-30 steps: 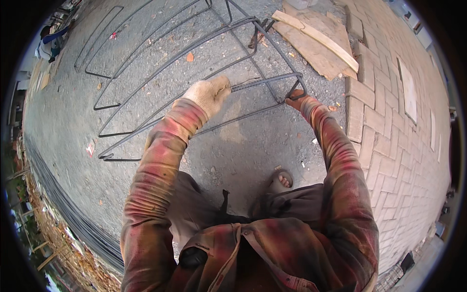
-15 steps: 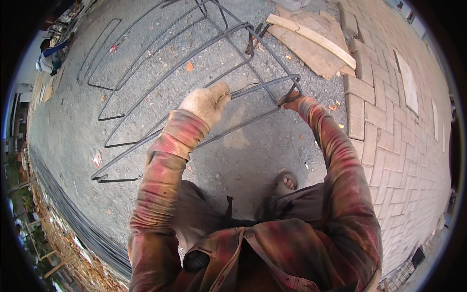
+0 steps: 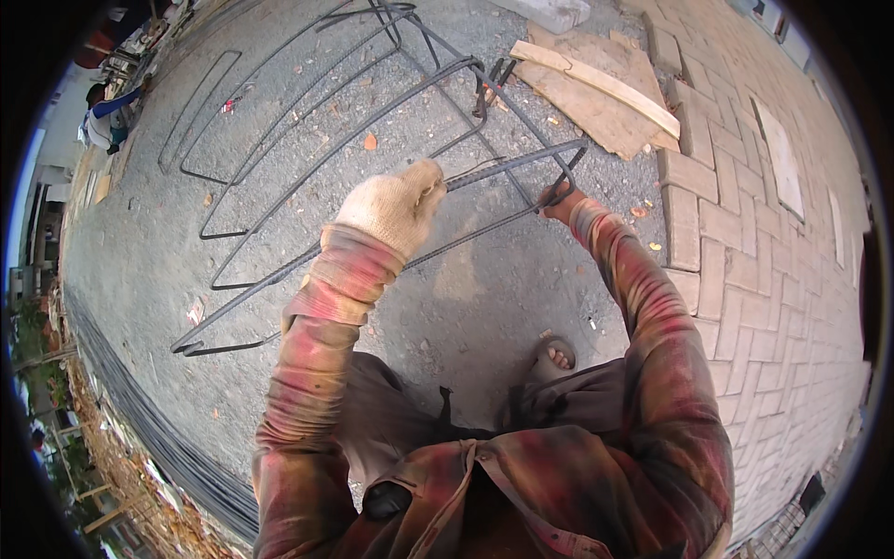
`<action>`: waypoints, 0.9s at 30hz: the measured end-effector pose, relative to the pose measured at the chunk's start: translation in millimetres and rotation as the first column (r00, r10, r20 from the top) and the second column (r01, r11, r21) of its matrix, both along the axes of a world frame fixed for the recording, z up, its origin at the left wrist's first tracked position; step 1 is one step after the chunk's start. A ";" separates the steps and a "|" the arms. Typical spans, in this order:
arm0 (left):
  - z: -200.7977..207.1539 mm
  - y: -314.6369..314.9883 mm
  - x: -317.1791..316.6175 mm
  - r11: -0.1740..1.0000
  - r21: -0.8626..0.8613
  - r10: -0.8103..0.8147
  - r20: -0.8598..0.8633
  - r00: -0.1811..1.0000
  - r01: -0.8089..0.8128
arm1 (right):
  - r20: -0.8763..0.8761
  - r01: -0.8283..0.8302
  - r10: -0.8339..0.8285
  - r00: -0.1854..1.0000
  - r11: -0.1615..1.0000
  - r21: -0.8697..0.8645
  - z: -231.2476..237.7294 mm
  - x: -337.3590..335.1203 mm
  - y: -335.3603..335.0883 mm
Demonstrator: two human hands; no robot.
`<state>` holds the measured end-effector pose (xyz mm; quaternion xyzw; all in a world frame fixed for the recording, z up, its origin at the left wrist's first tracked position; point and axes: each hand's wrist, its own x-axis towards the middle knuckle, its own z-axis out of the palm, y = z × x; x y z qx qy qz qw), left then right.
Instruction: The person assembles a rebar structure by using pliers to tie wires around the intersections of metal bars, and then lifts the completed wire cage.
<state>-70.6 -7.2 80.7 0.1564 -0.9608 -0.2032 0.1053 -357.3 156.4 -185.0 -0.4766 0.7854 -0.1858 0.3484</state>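
My left hand [image 3: 396, 207], in a pale knitted glove, is closed round the long side of a bent rebar frame [image 3: 520, 161]. That frame stretches from its hooked far-left end, low near the ground, to a corner at the right. My right hand [image 3: 559, 201] grips the frame just below that right-hand corner, its fingers partly hidden by the bars. Beyond my hands, several similar bent rebar frames [image 3: 345, 102] stand or lie side by side on grey gravelly ground, touching one another at their right ends. A bar with dark bent ends [image 3: 481, 93] sits by that crossing.
Wooden boards [image 3: 596, 88] lie at the far right beside a paved strip of blocks [image 3: 736, 186]. A bundle of long dark bars [image 3: 158, 419] runs along the left. Another person [image 3: 107, 119] is at work at the far left. My sandalled foot [image 3: 556, 354] is below my right hand.
The right corner of the held frame has shifted slightly right and up, and its left end slightly down. Both hands keep their grip. The view has moved a little.
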 end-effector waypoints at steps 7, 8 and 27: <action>-14.4 -4.5 0.0 0.983 0.177 0.055 -0.057 0.997 -0.044 | -0.042 0.222 -0.226 0.973 0.971 -0.090 -3.1 5.7 7.4; -22.3 -5.3 0.9 0.980 0.199 0.027 -0.094 0.995 -0.007 | -0.065 0.289 -0.294 0.954 0.954 -0.082 -2.9 8.9 7.5; -73.5 -7.8 -2.9 0.965 0.262 -0.023 0.159 0.987 -0.019 | 0.056 0.415 -0.414 0.909 0.910 -0.018 -3.0 20.5 2.2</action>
